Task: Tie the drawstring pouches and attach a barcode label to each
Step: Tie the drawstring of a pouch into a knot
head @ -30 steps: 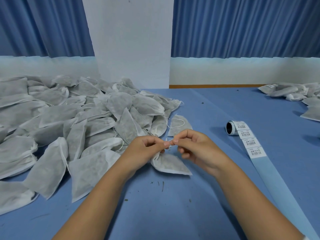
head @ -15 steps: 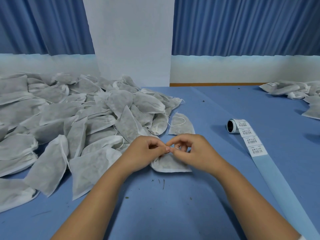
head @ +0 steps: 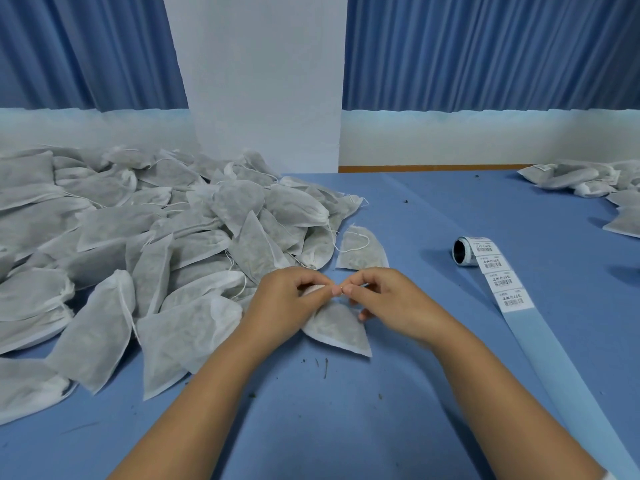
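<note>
Head view: a grey-white non-woven drawstring pouch (head: 337,329) lies on the blue table (head: 415,393) at centre, its lower corner flat on the cloth and its gathered mouth lifted between the hands. The left hand (head: 287,303) and right hand (head: 384,299) meet fingertip to fingertip there, each grip a narrow pinch at the neck; the string itself is too fine to make out.

The pouch looks light, soft and loosely filled, so it should slump and shift if lifted by the body. The gathered neck and cord ends seem the sensible hold, pulled gently since the thin fabric could tear.

A heap of similar grey pouches (head: 138,244) lies to the left, and a white roll of barcode labels (head: 465,251) to the right.
</note>
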`<control>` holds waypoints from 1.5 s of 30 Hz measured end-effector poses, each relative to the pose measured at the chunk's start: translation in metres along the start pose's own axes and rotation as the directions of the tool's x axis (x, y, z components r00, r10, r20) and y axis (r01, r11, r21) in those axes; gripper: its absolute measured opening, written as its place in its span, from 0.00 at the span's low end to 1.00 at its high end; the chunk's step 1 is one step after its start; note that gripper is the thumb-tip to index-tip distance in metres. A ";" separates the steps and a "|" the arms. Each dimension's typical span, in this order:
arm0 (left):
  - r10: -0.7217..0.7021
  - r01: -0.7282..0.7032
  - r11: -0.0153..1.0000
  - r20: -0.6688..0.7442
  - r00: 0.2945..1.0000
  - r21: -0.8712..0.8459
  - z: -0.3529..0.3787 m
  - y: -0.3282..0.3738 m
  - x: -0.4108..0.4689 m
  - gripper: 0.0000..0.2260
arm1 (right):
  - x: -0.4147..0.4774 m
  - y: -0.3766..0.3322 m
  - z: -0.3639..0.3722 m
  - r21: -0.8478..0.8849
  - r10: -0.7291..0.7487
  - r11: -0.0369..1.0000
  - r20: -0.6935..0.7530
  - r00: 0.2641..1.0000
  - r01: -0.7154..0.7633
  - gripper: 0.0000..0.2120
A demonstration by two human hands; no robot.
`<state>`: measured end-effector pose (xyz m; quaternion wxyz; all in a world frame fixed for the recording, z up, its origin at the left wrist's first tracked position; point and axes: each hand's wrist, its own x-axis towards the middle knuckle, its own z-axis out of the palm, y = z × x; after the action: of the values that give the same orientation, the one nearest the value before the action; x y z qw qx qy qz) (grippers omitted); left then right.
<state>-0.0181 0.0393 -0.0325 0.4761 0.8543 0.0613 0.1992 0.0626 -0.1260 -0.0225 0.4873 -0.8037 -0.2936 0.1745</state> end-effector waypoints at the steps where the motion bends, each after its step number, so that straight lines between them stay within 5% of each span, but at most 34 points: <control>1: -0.014 0.014 0.999 -0.004 1.000 -0.031 0.000 0.001 0.000 0.04 | 0.000 0.000 -0.001 0.047 0.017 0.999 0.017 1.000 -0.018 0.08; 7: -0.065 0.075 0.977 0.053 0.996 -0.202 -0.006 0.004 0.001 0.01 | -0.001 -0.001 -0.005 0.248 0.017 0.968 0.090 0.996 -0.039 0.05; 17: -0.144 0.185 0.960 0.197 0.970 -0.210 -0.011 0.000 0.005 0.07 | -0.002 -0.002 0.005 0.012 -0.177 0.983 -0.172 0.969 0.182 0.12; 21: -0.127 0.162 0.971 0.196 0.972 -0.174 -0.010 0.002 0.004 0.09 | -0.003 -0.004 0.009 -0.136 -0.250 0.965 -0.200 0.947 0.226 0.15; 32: -0.139 0.179 0.962 0.193 0.971 -0.206 -0.009 0.007 0.002 0.08 | -0.003 -0.002 0.011 -0.176 -0.289 0.951 -0.207 0.935 0.255 0.08; 38: -0.192 0.234 0.945 0.191 0.962 -0.227 -0.007 0.006 0.002 0.14 | -0.002 -0.005 0.007 0.090 -0.191 0.973 -0.192 0.963 0.211 0.02; 45: -0.155 0.273 0.921 0.385 0.910 -0.276 -0.002 0.006 -0.002 0.15 | -0.001 -0.005 0.006 0.239 -0.162 0.949 -0.188 0.969 0.205 0.06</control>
<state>-0.0210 0.0367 -0.0268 0.6323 0.7739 0.0351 -0.0053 0.0566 -0.1205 -0.0211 0.6241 -0.7146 -0.3006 0.0974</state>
